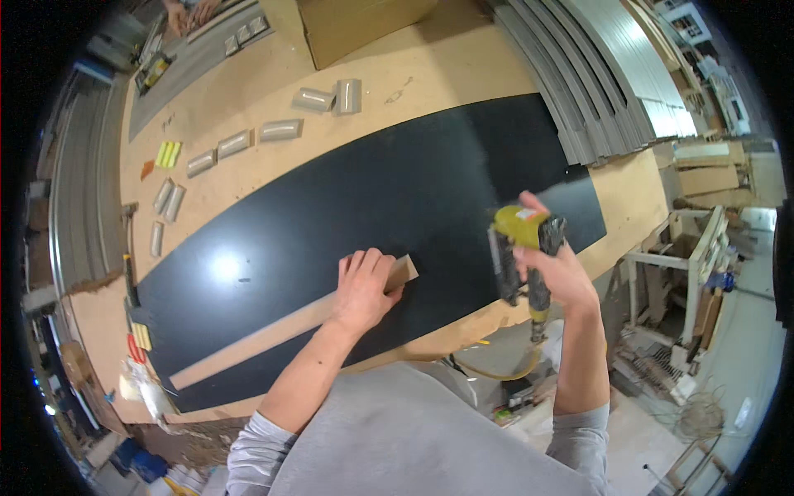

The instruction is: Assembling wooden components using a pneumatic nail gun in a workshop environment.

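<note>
A large black panel [356,198] lies on the light wooden workbench. Along its near left part rests a long, pale wooden strip [248,347], slanting up to the right. My left hand [364,289] is wrapped over the strip close to its right end. To the right, above the panel, my right hand [556,273] grips a yellow and black air nail gun [519,225] by the handle; motion blurs it somewhat. The tool appears apart from the strip. A yellow air hose [500,376] hangs below the handle, past the bench's near edge.
Several packs of clear-wrapped pieces [280,130] lie beyond the panel. Grey metal profiles [571,83] are stacked at the far right, beside a cardboard box [356,29]. A hammer [132,285] lies by the left edge. Another person's hands [190,15] show at the far left.
</note>
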The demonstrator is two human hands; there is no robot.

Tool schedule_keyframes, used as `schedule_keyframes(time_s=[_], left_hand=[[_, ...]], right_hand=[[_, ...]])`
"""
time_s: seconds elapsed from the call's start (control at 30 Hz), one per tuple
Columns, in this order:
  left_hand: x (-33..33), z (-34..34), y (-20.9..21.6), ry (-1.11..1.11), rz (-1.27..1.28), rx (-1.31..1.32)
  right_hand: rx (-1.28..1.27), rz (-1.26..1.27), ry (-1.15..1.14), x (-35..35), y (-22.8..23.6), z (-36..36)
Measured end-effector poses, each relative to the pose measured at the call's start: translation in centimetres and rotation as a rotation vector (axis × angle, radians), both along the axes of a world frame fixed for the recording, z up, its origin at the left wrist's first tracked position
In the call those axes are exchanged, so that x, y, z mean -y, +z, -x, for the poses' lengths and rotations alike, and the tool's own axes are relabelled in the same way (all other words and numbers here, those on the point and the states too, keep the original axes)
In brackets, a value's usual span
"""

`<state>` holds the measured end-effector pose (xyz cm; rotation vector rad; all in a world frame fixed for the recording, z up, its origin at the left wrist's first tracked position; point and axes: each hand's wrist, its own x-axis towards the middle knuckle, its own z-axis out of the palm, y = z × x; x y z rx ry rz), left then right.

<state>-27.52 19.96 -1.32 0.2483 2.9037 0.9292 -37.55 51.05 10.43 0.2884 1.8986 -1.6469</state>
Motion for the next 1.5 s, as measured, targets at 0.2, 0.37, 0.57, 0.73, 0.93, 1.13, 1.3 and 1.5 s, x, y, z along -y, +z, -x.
schedule_keyframes(time_s=[0.2,0.37,0.57,0.73,0.93,1.13,1.3,1.5], left_hand=[[0.2,-0.4,-0.9,-0.010,-0.061,-0.012],[0.0,-0.3,-0.5,-0.002,-0.085,0.010],[-0.2,-0.4,-0.5,0.004,-0.061,0.019],[-0.1,-0.2,-0.5,-0.012,-0.058,0.031],[0.1,-0.3,-0.4,-0.023,-0.061,0.007],[0.1,-0.2,-0.5,-0.036,-0.059,-0.019],[0.2,-0.3,-0.6,-0.030,-0.061,-0.019],[0.6,-0.9,-0.4,-0.026,-0.039,-0.043]], right_hand=[[0.188,0.074,0.209,6.0,2.0,-3.0],[-0.117,-0.137,0.412,8.9,-0.7,-4.1],[-0.024,-0.287,0.501,10.0,0.9,-3.0],[-0.130,-0.331,0.537,10.2,1.0,-3.0],[0.043,-0.275,0.435,9.6,1.3,-4.0],[-0.013,-0.265,0.467,9.3,1.2,-5.0],[-0.032,-0.394,0.551,10.0,2.3,-4.6],[0.029,-0.202,0.464,8.7,1.3,-6.2]])
